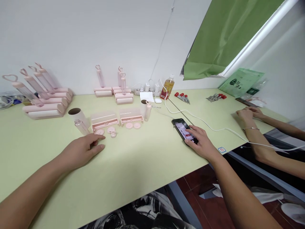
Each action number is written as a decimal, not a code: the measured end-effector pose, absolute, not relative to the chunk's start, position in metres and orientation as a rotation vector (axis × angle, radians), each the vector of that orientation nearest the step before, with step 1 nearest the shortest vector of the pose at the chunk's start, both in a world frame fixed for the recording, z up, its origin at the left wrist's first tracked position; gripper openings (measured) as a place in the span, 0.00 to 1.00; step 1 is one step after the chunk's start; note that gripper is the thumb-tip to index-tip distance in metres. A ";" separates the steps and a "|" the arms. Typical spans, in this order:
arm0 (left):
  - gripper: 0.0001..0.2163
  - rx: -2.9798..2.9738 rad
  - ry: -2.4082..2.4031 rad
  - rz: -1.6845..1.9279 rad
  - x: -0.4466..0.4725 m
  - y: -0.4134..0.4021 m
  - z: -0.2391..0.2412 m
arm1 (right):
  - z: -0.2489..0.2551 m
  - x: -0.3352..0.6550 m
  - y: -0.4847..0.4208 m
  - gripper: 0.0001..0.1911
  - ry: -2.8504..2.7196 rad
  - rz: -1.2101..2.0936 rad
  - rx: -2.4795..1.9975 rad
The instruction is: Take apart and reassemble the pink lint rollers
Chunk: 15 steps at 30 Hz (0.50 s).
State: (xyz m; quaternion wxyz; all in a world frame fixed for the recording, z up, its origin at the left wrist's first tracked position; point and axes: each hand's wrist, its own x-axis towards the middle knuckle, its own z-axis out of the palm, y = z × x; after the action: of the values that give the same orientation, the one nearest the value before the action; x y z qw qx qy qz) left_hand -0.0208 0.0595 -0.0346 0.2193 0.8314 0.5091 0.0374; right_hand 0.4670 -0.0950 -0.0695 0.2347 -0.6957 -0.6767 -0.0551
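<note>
My left hand (81,151) rests on the table with nothing in it, thumb and index finger apart. Just beyond its fingertips lie pink round end caps (111,130) and a small pink knob-like part (113,134). Behind them sit two lint roller covers (105,120), clear with pink frames. A white paper roll (81,115) stands beside a clear handle (81,126), which my left hand partly hides. My right hand (200,140) is over a black phone (179,125) lying on the table, fingers spread and touching its lit screen, thumb near its lower edge.
Assembled pink lint rollers (45,108) with heart-topped handles stand at the back left, others (124,98) by the wall. A drink bottle (168,86), red-tipped metal tools (183,98) and a white cable (207,122) lie right. Another person's hands (246,116) rest at far right.
</note>
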 end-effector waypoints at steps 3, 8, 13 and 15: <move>0.26 2.297 1.419 0.083 -0.021 0.059 -0.035 | -0.069 0.467 -0.095 0.23 -1.865 -0.148 -1.907; 0.26 2.296 1.418 0.090 -0.021 0.060 -0.035 | -0.068 0.467 -0.096 0.25 -1.813 -0.137 -1.911; 0.26 2.290 1.419 0.103 -0.021 0.059 -0.034 | -0.066 0.465 -0.098 0.25 -1.780 -0.139 -1.899; 0.26 2.290 1.417 0.099 -0.021 0.059 -0.035 | -0.066 0.464 -0.098 0.25 -1.768 -0.140 -1.899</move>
State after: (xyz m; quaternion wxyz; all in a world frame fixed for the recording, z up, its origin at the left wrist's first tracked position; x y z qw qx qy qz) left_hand -0.0209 0.0593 -0.0345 0.2215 0.8287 0.5128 0.0357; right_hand 0.4645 -0.0982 -0.0656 0.2683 -0.7040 -0.6555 -0.0517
